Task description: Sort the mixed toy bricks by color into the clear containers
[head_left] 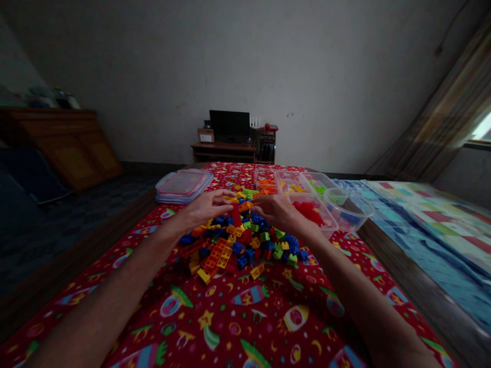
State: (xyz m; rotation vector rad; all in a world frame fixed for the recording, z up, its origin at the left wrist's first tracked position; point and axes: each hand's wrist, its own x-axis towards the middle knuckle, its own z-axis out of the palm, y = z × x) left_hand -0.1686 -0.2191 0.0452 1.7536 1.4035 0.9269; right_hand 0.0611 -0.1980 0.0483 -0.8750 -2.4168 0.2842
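Note:
Over the far side of a pile of toy building bricks [249,243], my two hands face each other. My left hand [205,208] has its thumb and fingertips at the upper end of a long red brick [237,216], which it seems to pinch. My right hand [276,208] is curled, fingertips together beside an orange brick [244,206]; what lies between them is hidden. Blue, green, yellow, orange and red bricks spread below both hands. A long orange brick [215,254] and a yellow brick [204,276] lie at the near left of the pile.
Right of the pile stand clear plastic boxes with sorted pieces: orange [266,188], yellow [290,188], green [318,189] and red [309,212]. A round clear tub [356,217] is beside them. Stacked lids [184,185] lie at left. A red patterned cloth [245,327] covers the table.

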